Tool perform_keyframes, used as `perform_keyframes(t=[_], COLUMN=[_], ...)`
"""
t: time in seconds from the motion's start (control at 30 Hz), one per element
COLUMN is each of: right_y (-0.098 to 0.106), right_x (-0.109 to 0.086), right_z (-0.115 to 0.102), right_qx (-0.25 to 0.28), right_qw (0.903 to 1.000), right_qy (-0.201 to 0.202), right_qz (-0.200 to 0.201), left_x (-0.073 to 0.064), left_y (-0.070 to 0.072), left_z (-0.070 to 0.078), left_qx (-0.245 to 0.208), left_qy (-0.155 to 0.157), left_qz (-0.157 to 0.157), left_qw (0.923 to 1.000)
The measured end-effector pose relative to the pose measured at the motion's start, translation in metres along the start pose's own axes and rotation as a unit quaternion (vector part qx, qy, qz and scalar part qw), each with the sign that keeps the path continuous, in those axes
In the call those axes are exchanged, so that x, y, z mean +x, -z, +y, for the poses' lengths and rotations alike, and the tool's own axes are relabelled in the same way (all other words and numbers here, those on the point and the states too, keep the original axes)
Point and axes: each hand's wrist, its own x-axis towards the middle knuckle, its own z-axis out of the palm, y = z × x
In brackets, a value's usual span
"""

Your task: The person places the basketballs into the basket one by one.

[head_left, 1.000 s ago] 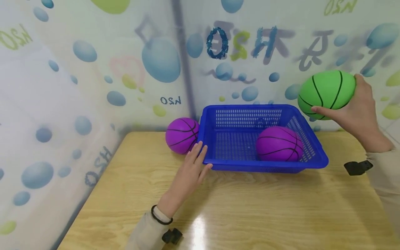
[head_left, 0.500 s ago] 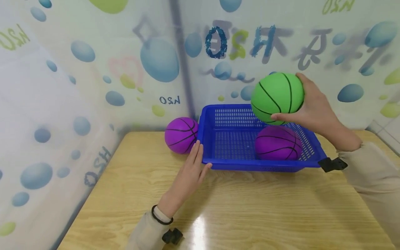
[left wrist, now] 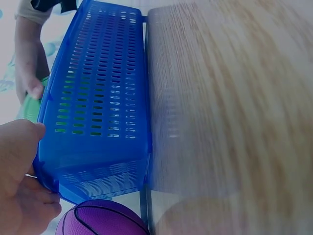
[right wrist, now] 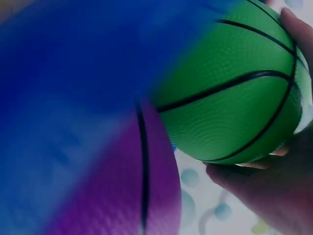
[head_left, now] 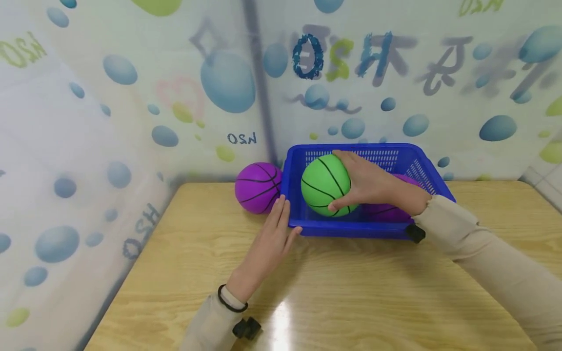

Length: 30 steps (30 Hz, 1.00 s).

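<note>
My right hand [head_left: 371, 181] grips a green toy basketball [head_left: 327, 187] from its right side, fingers over the top and thumb low in front. The ball is inside the left half of a blue plastic basket [head_left: 351, 229]; whether it touches the bottom is hidden. Behind my right wrist, a purple basketball [head_left: 386, 212] sits in the basket's right half, partly covered. My left hand [head_left: 268, 243] rests at the basket's front left corner, its fingers fairly straight along the left rim and its thumb at the front rim [left wrist: 43, 110].
Outside the basket, another purple basketball [head_left: 258, 188] lies against its left wall, near the back of the wooden table [head_left: 351, 292]. A wall covering [head_left: 175, 63] printed with bubbles rises behind the table and on the left.
My right hand has carried the green basketball leftward and down, from right of the basket, past the purple one, into the basket's left half. My left hand has stayed at the corner.
</note>
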Motion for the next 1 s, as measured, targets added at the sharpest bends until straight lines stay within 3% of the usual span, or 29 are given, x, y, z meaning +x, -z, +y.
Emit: perform_keyframes(t=[0.13, 0.3, 0.57, 0.7, 0.9, 1.0], right_y=[-0.011, -0.015, -0.015, -0.002, 0.033, 0.045], right_x=[-0.002, -0.004, -0.007, -0.011, -0.008, -0.001], right_z=[-0.002, -0.002, -0.001, -0.001, -0.007, -0.016], right_qx=[-0.004, 0.008, 0.029, 0.024, -0.005, -0.026], right_qw=[0.9986, 0.9968, 0.9921, 0.9903, 0.9883, 0.9877], right_qy=[-0.011, -0.03, -0.021, -0.027, -0.064, -0.058], right_qz=[-0.051, -0.074, -0.12, -0.134, -0.139, -0.143], left_x=[0.001, 0.001, -0.001, -0.001, -0.001, -0.001], left_y=[0.0, 0.001, 0.001, 0.001, 0.001, 0.0], left_z=[0.002, 0.002, 0.003, 0.003, 0.003, 0.003], left_qx=[0.001, 0.006, -0.003, -0.003, 0.002, 0.004], left_qy=[0.003, 0.0, 0.014, 0.011, 0.004, -0.005], left_qz=[-0.004, -0.003, -0.012, -0.01, -0.004, 0.007], left_qw=[1.0, 1.0, 0.9998, 0.9999, 1.0, 1.0])
